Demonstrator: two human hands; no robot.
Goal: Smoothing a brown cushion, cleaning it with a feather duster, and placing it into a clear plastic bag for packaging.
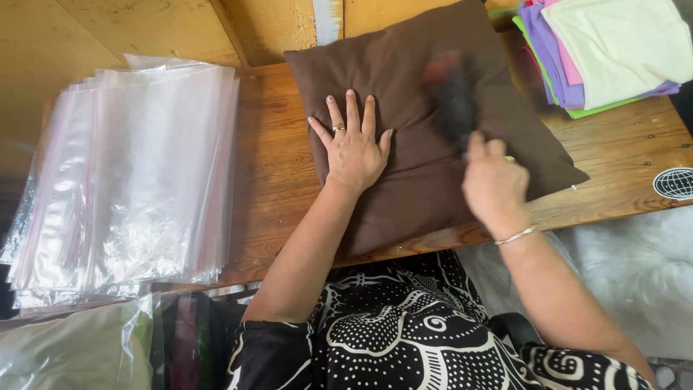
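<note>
A brown cushion (404, 79) lies on the wooden table (278, 144) in front of me. My left hand (352, 148) rests flat on its left side, fingers spread, a ring on one finger. My right hand (492, 184), with a bracelet at the wrist, grips a dark brush (451, 97) with a reddish tip. The brush is blurred by motion over the cushion's middle.
A thick stack of clear plastic bags (130, 173) covers the table's left part. Folded cloths (606, 50) in cream, pink, purple and green lie at the back right. A round sticker (675, 183) sits near the right edge. More bagged items (79, 347) lie at the lower left.
</note>
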